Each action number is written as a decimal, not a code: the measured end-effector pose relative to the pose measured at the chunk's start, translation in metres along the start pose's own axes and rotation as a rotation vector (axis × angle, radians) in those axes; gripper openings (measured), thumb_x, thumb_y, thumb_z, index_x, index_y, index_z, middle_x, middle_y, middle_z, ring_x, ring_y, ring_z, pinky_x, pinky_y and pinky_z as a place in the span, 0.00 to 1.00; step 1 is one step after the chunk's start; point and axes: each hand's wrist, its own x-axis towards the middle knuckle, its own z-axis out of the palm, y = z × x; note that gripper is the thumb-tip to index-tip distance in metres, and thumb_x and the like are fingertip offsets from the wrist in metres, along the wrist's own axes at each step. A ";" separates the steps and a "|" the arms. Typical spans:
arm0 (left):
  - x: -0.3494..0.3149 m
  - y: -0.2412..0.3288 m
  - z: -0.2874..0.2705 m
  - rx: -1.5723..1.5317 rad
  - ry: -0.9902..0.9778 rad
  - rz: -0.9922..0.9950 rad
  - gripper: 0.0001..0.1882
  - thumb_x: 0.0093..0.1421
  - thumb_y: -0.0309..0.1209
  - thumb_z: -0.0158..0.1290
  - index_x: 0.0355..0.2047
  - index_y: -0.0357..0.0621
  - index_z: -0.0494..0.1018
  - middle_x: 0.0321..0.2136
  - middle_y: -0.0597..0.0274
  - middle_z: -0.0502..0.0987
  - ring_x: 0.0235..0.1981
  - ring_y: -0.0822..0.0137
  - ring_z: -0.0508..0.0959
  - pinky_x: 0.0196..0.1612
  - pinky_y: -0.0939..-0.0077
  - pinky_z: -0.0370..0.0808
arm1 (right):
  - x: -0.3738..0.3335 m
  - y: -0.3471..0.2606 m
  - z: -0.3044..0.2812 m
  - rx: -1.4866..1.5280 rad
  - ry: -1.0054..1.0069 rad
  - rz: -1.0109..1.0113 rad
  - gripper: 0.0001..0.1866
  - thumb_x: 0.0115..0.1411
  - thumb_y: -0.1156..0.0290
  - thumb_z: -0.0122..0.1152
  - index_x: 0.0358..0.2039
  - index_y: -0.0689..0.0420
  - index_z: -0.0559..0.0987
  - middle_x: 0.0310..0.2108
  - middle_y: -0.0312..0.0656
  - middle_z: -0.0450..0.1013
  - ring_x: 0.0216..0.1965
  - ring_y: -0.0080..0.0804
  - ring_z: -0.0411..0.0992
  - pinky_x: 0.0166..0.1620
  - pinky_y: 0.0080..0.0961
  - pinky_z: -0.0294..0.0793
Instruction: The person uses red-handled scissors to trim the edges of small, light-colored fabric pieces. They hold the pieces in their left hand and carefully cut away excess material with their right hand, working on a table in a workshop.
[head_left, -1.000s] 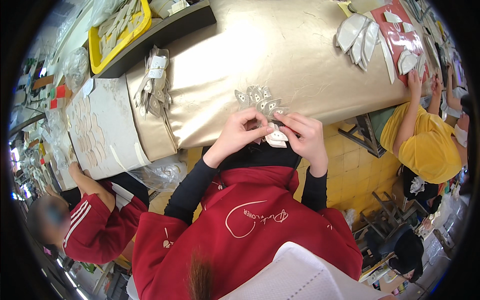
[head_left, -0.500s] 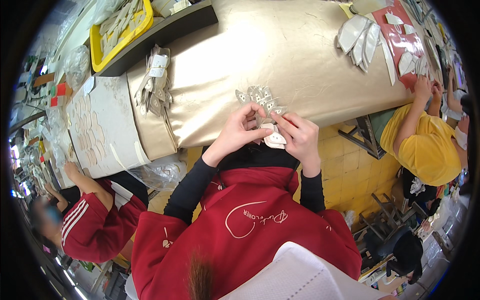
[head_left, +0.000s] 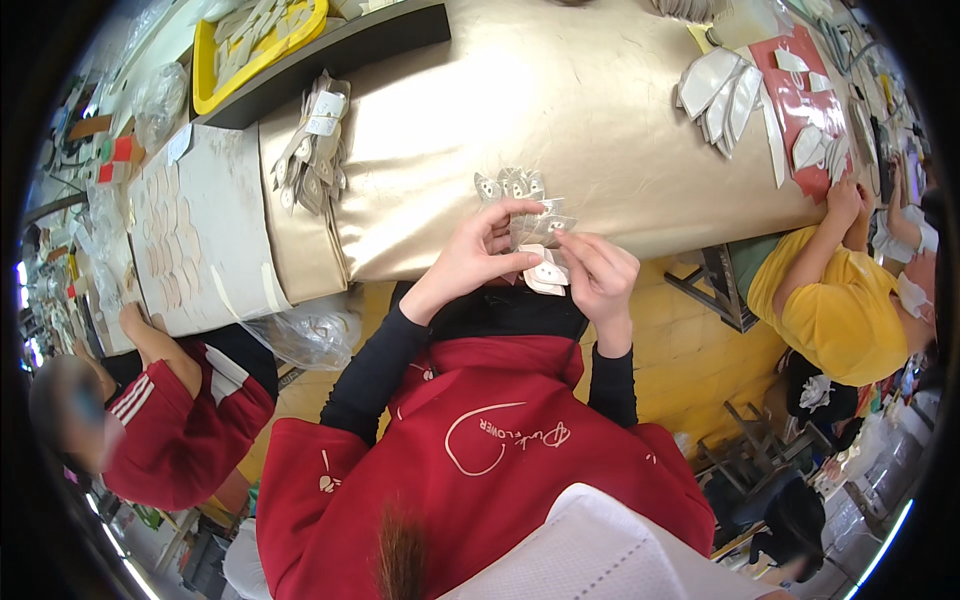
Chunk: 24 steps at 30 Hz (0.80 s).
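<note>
Near foreground: a pale, smooth fabric panel with a dotted seam (head_left: 600,545) crosses the lower edge, followed by the soft red garment (head_left: 570,400) of the wearer and close-fitting dark sleeves.

Centre: at the near edge of the tabletop (head_left: 420,120), the left hand (head_left: 485,255) is clamped on a small stack of white pieces (head_left: 546,277), its thumb at their upper left edge and its forefinger arched apart above. (The pieces are thin, flat and round-cornered, with small dark marks on the top one.) The right hand (head_left: 603,280) has its thumb and fingertips drawn close beside the stack's right edge; whether they pinch anything cannot be told.

Just beyond the fingers, grey pieces (head_left: 517,184) of angular outline, each bearing a pale spotted patch, overlap on the tabletop, whose gold covering is glossy and creased.

Farther out, left: a banded bundle of grey pieces (head_left: 312,150) with a paper label; a dull grey sheet (head_left: 235,190) carrying rows of curved pale pieces; a yellow plastic tray (head_left: 204,75) of beige strips.

Farther out, right: fanned white panels (head_left: 718,95), glossy red sheeting (head_left: 777,65), and a co-worker in yellow (head_left: 845,315).
</note>
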 end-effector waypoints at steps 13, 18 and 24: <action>-0.005 -0.016 0.003 0.001 0.023 0.072 0.14 0.60 0.24 0.60 0.46 0.39 0.76 0.35 0.68 0.77 0.37 0.79 0.76 0.39 0.83 0.75 | 0.025 -0.004 -0.029 0.172 -0.163 0.156 0.18 0.55 0.80 0.65 0.47 0.63 0.80 0.27 0.42 0.73 0.24 0.26 0.69 0.29 0.21 0.69; 0.002 -0.025 0.004 -0.011 0.078 0.174 0.12 0.60 0.28 0.61 0.43 0.39 0.77 0.30 0.70 0.77 0.33 0.81 0.74 0.36 0.83 0.73 | 0.029 0.005 -0.030 0.340 -0.288 0.257 0.19 0.61 0.79 0.61 0.53 0.65 0.77 0.37 0.36 0.77 0.28 0.19 0.67 0.33 0.16 0.67; 0.001 -0.021 0.005 -0.034 0.158 0.125 0.12 0.59 0.29 0.62 0.42 0.38 0.79 0.32 0.67 0.81 0.34 0.79 0.77 0.39 0.82 0.74 | 0.029 -0.007 -0.045 0.706 -0.469 0.518 0.26 0.63 0.76 0.57 0.62 0.64 0.68 0.45 0.45 0.77 0.26 0.11 0.64 0.27 0.09 0.60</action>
